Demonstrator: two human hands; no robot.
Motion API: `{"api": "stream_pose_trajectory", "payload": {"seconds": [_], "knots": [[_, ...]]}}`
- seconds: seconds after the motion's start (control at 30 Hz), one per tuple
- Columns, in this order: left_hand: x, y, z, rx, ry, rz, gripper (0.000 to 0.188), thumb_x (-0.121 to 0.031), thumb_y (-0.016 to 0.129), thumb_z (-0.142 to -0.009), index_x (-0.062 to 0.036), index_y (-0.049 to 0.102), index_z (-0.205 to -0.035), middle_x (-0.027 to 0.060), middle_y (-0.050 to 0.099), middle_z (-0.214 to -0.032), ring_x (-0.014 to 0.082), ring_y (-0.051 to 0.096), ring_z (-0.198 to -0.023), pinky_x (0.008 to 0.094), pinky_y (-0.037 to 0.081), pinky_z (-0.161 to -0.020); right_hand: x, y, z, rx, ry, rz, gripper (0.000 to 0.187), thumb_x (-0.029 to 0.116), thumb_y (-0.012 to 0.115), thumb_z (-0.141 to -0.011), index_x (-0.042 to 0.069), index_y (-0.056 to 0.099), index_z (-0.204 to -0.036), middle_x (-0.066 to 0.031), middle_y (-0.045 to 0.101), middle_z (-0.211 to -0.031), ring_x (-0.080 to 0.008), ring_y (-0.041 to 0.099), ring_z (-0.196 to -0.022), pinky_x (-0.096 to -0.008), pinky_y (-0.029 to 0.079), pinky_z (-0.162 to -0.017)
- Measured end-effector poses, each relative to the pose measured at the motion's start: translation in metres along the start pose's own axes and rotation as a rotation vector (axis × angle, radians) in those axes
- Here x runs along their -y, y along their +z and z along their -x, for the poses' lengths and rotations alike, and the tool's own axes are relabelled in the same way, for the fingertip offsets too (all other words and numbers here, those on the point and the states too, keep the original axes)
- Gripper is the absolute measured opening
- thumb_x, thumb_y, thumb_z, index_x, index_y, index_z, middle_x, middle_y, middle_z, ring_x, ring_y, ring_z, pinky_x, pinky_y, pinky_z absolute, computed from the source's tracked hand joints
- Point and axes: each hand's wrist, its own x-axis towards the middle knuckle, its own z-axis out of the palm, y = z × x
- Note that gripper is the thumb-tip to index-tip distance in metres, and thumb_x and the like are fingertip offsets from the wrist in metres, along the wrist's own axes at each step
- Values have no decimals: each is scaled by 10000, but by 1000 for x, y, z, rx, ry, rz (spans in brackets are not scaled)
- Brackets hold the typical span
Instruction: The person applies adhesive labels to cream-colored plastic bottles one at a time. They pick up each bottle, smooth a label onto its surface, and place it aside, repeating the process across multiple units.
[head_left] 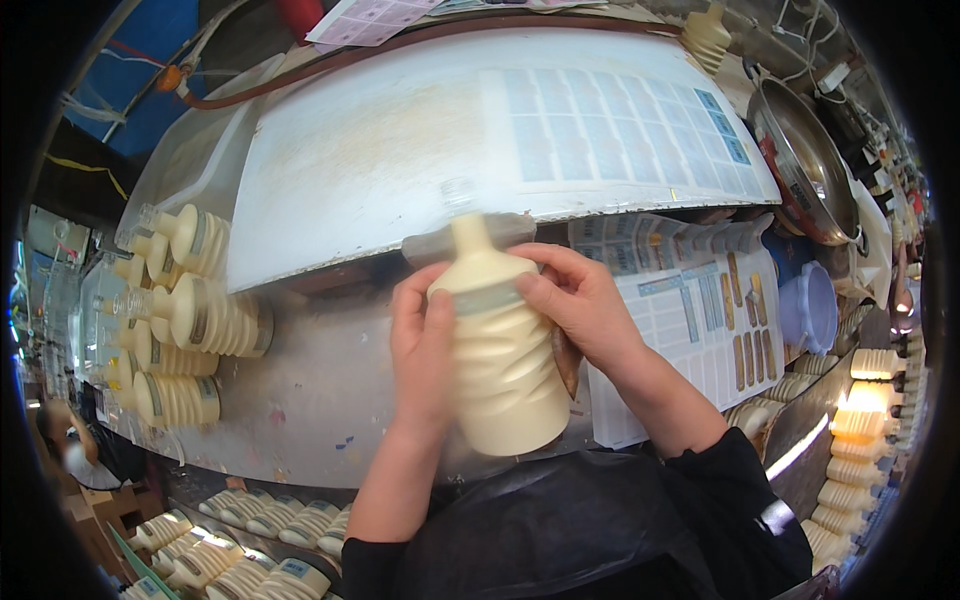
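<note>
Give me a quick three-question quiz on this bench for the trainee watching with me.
1. True or false: both hands grip the cream ribbed bottle.
2. Where does the label band sit on that bottle? A) near the base B) just below the neck C) on the cap
3. On which side of the person do the finished bottles lie on the bench?

Key
1. True: the left hand and right hand clasp it from either side.
2. B
3. The left; the label sheets lie on the right.

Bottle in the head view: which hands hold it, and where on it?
Both. The left hand grips the cream bottle on its left side; the right hand grips its upper right, fingers on the pale band below the neck.
</note>
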Motion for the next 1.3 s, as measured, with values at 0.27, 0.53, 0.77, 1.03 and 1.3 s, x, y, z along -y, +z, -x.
{"api": "stream_pose_trajectory", "payload": {"seconds": [0.27, 0.53, 0.77, 1.03, 1.3], "knots": [[0, -2, 0, -4, 1, -27, 269, -173, 524, -1067, -10, 588, -1272, 65, 525, -1261, 148, 543, -1171, 317, 451, -1040, 6, 4, 3, -21, -7, 13, 359, 198, 692, -987, -2, 669, -1284, -10, 698, -974, -60, 613, -891, -232, 506, -811], [0, -13, 3, 6, -102, 103, 385, -175, 506, -1063, -16, 508, -1414, 113, 489, -1415, 176, 514, -1252, 347, 419, -1092, 1, -10, 0, 72, 67, -146, 414, 183, 562, -1043, -29, 566, -1398, 40, 592, -851, -18, 507, -656, -165, 415, -620], [13, -14, 19, 165, -11, -77, 724, -181, 667, -941, -1, 300, -1539, 167, 447, -1457, 248, 466, -1348, 390, 393, -1143, -10, -20, 16, 125, 44, -3, 532, 230, 629, -1026, 13, 492, -1492, 33, 617, -970, -20, 508, -764, -184, 422, -661], [7, -3, 27, 85, 192, -403, 780, -259, 744, -914, 70, 338, -1493, 262, 462, -1408, 363, 506, -1311, 451, 427, -1103, -9, -15, 13, 155, 113, -113, 582, 218, 644, -1019, 10, 451, -1527, -3, 656, -1173, -21, 536, -816, -176, 430, -699], [4, 0, 29, 67, 233, -526, 730, -164, 707, -919, 55, 336, -1508, 189, 464, -1411, 266, 505, -1309, 406, 420, -1116, -13, -17, 13, 157, 119, -120, 577, 232, 634, -1026, 24, 449, -1532, 4, 656, -1151, -4, 506, -770, -166, 400, -624]]}}
